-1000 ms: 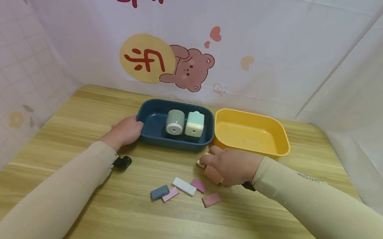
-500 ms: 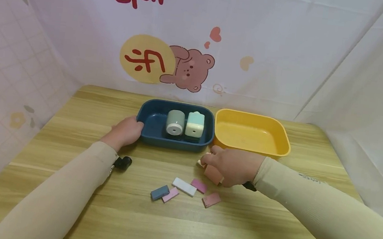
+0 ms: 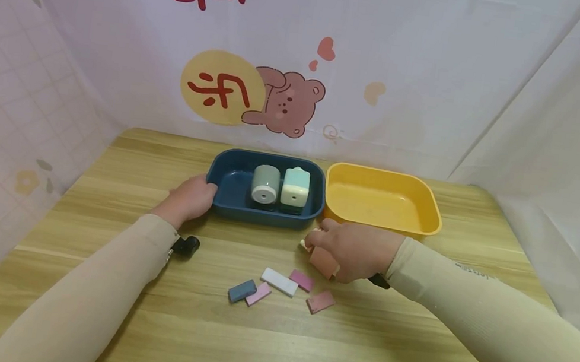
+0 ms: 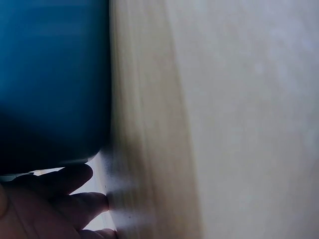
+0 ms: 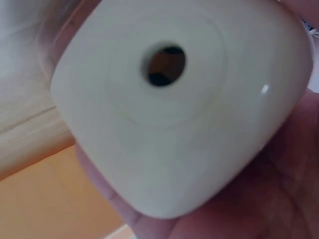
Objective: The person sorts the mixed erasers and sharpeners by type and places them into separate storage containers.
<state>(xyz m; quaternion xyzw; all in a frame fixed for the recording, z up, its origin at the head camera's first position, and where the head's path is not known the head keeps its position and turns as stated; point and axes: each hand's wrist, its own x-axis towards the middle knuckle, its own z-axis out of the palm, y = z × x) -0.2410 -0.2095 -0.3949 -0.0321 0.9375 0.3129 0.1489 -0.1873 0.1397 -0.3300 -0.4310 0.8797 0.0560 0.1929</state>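
Observation:
My left hand (image 3: 190,198) rests at the left end of the blue bin (image 3: 264,218). In the left wrist view its fingers (image 4: 75,204) point down along the bin's outer end wall. My right hand (image 3: 359,251) grips a salmon and cream pencil sharpener (image 3: 323,262) in front of where the two bins meet. Seen from the right wrist, the sharpener's cream face (image 5: 174,159) has a round hole, and my fingers and palm wrap its sides. A grey sharpener (image 3: 265,183) and a mint and cream sharpener (image 3: 296,187) stand side by side inside the blue bin.
A yellow bin (image 3: 381,206) stands right beside the blue one. Several eraser-like blocks lie on the wooden table (image 3: 260,351): a slate one (image 3: 242,291), a white one (image 3: 279,282) and pink ones, including a dusty pink one (image 3: 320,302). A printed cloth hangs behind.
Hardly anything differs. My right hand and the pencil sharpener have shifted very slightly right; the left hand, bins and blocks stay in place.

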